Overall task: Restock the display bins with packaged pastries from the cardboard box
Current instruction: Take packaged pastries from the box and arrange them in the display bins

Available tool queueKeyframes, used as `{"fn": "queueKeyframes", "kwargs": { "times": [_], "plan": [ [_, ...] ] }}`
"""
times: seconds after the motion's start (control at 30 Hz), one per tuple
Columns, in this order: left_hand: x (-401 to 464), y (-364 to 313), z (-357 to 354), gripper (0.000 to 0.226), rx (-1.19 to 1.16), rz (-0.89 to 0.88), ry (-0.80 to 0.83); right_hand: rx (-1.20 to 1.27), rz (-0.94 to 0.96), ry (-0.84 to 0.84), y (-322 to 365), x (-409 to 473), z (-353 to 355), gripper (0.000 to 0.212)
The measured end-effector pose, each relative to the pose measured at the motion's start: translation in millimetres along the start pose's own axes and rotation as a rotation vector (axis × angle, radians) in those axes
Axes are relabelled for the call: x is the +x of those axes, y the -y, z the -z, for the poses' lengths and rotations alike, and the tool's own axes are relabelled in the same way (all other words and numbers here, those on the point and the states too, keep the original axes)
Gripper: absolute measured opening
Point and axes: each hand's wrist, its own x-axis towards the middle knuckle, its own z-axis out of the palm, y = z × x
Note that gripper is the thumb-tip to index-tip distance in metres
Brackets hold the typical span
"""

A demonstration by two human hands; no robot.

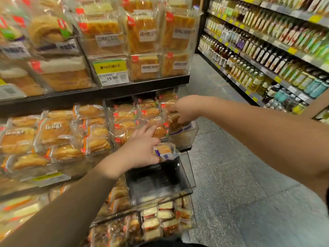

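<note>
Holding a small clear-wrapped sponge pastry with purple label (164, 152) by thumb pinch, left hand (142, 150) hovers above an empty clear plastic bin (188, 177). Right hand (183, 109) grips another packet in the far-right bin. Judged light, soft, crushable, slippery film; hold by the sides.

Pastry racks (142, 82) stand left, the bottle shelves (267, 50) right, across the aisle floor (231, 175). Stacked clear bins (187, 175) sit at the racks' right end.

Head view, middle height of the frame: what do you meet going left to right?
Orange-labelled pastry packs → left hand → purple-labelled pastry it grips → right hand gripping a pack over the clear bin → aisle floor → bottle shelves.
</note>
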Motion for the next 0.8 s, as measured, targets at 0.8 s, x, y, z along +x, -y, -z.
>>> {"fn": "queueKeyframes", "kwargs": {
  "times": [0.8],
  "plan": [
    [13,-10,-4,0.042,0.055,0.028,-0.052,-0.159,0.086,0.046,1,12,-33,0.058]
  ]
}}
